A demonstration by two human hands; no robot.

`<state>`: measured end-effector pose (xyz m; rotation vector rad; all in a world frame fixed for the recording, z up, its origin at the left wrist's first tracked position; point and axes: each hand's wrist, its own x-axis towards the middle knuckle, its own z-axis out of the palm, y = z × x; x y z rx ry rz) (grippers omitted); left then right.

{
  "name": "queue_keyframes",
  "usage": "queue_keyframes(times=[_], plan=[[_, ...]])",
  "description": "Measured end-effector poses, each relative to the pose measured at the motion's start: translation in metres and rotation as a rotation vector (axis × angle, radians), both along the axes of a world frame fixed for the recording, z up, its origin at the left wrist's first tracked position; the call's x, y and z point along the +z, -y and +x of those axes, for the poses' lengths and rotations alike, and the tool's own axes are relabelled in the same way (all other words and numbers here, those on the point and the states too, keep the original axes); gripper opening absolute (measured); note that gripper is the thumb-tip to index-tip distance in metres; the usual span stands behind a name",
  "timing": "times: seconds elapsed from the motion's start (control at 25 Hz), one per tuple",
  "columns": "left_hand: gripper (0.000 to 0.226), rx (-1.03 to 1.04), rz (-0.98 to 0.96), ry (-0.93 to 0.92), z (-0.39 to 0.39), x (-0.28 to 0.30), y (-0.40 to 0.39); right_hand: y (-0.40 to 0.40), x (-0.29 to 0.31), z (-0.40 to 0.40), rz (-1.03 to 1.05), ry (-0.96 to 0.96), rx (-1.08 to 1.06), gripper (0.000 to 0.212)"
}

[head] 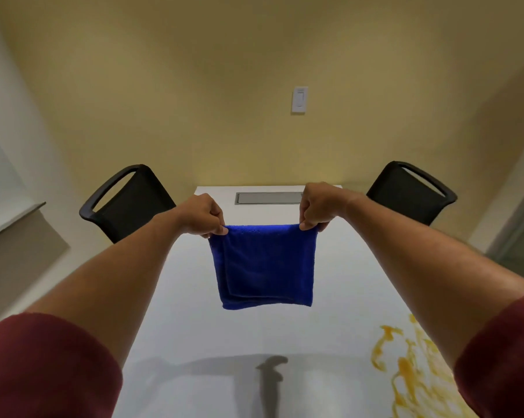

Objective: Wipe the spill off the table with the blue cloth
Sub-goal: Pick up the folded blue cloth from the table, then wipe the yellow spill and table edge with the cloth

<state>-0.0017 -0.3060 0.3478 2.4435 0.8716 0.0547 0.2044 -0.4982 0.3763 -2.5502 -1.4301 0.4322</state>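
Observation:
A folded blue cloth hangs in the air above the middle of the white table. My left hand pinches its top left corner and my right hand pinches its top right corner, so the top edge is stretched straight between them. An orange-yellow spill streaks the table at the near right, partly hidden under my right forearm. The cloth hangs well away from the spill, further from me and to its left.
Two black chairs stand at the table's far end, one on the left and one on the right. A grey cable hatch is set into the far end of the tabletop. A yellow wall with a light switch lies beyond.

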Motion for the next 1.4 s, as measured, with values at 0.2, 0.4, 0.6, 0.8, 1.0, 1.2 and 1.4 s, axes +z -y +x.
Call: queue_keyframes(times=[0.2,0.4,0.6,0.8,1.0,1.2,1.4], plan=[[0.015,-0.021,-0.038,-0.003,0.008,0.021,0.069,0.069,0.024,0.002,-0.018,-0.008,-0.045,0.008],[0.019,-0.040,-0.037,0.019,0.008,0.029,0.118,0.119,0.028,-0.006,-0.010,0.000,-0.095,0.009],[0.020,-0.093,-0.037,0.041,-0.001,0.021,0.154,0.162,0.019,-0.024,0.014,-0.002,-0.160,0.006],[0.016,-0.174,-0.051,0.017,-0.007,-0.012,0.187,0.205,-0.008,-0.044,-0.023,0.012,-0.215,0.005],[0.017,-0.242,-0.055,0.007,0.003,-0.036,0.222,0.249,-0.033,-0.044,-0.035,-0.004,-0.272,0.010],[0.016,-0.269,-0.039,-0.011,0.025,-0.053,0.256,0.279,-0.052,-0.020,-0.038,0.009,-0.277,0.010],[0.007,-0.189,-0.052,-0.026,0.053,-0.084,0.285,0.296,-0.084,0.027,-0.058,0.021,-0.215,0.008]])
